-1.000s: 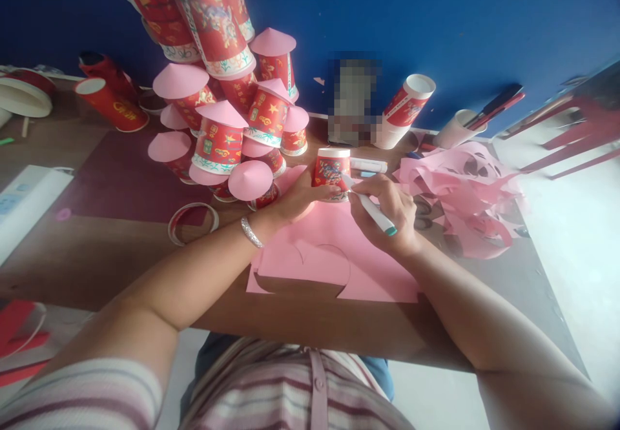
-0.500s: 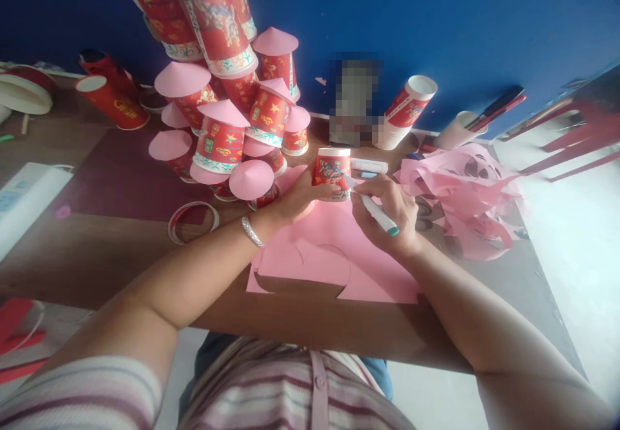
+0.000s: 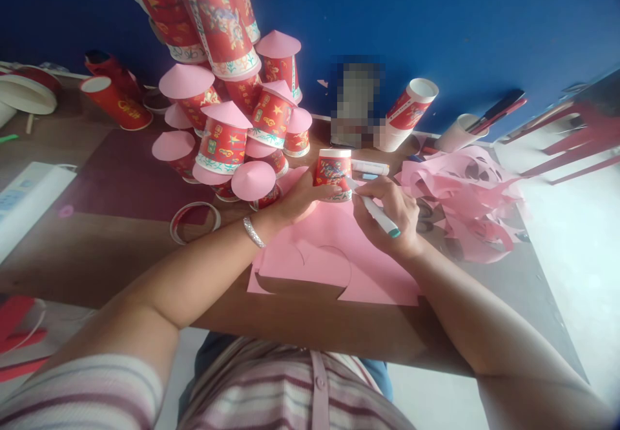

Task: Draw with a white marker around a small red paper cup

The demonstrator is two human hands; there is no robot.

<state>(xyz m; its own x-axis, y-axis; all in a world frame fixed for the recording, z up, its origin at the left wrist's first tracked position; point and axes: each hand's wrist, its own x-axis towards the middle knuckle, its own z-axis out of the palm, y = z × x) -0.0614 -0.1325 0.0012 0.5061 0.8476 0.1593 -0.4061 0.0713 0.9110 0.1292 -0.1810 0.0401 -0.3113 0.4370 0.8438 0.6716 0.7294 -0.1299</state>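
Observation:
A red paper cup [image 3: 332,170] with a printed pattern and a white rim is gripped from its left side by my left hand [image 3: 301,196], the thumb lying across its lower front. Between the fingers of my right hand [image 3: 394,214] is a white marker [image 3: 378,214] with a green end. Its tip meets the cup's lower right side, though the exact contact is too small to make out. Under both hands lies pink paper [image 3: 310,259], cut along curved lines. Behind the cup rests another white marker [image 3: 371,167].
A tower of red cups with pink cone roofs [image 3: 227,139] rises at left. Pink paper scraps [image 3: 465,191] heap at right, near a pen holder [image 3: 460,130]. Stacked cups [image 3: 407,113] stand against the blue wall. A ring of tape [image 3: 194,223] lies left of my forearm.
The view has shifted very slightly. Both hands keep their hold on the cup and the marker, with hardly any visible movement.

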